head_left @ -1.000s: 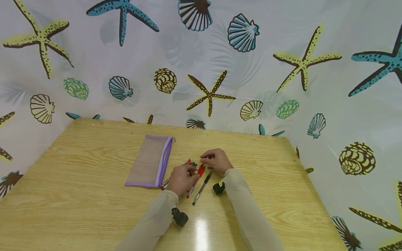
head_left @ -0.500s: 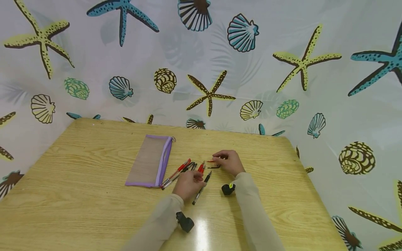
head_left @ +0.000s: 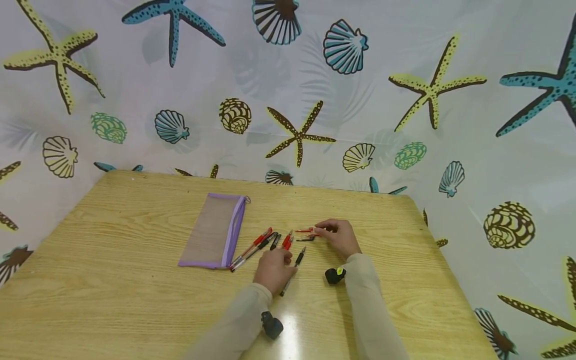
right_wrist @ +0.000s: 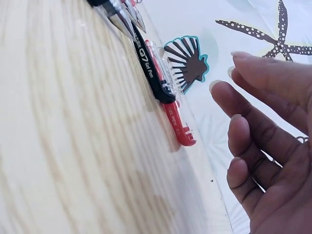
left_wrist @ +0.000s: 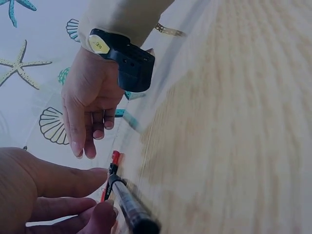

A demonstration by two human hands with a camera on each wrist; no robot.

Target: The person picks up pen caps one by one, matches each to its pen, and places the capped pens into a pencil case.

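In the head view my left hand (head_left: 273, 271) is at a black gel pen (head_left: 300, 257) lying uncapped on the table. The left wrist view has its thumb and fingers pinching the pen's clear barrel (left_wrist: 128, 202) near the grip. My right hand (head_left: 338, 237) hovers just right of a small group of pen caps, holding nothing. Its fingers are apart and loosely bent in the right wrist view. A black cap (right_wrist: 150, 70) marked "Q7 Gel Pen" and a red cap (right_wrist: 176, 122) lie beside it, with another red cap partly behind. Two uncapped red pens (head_left: 287, 241) are partly hidden by my left hand.
Left of my hands lie a capped-looking red pen (head_left: 258, 241) and black pens (head_left: 254, 251), side by side. Beyond them is a flat mesh zip pouch (head_left: 211, 230) with purple edges. A shell-patterned cloth (head_left: 279, 75) stands behind the wooden table (head_left: 112, 250).
My right hand has moved right and let go of a red cap among the other caps. My left hand has moved from the red pens to the black pen, which has shifted slightly right.
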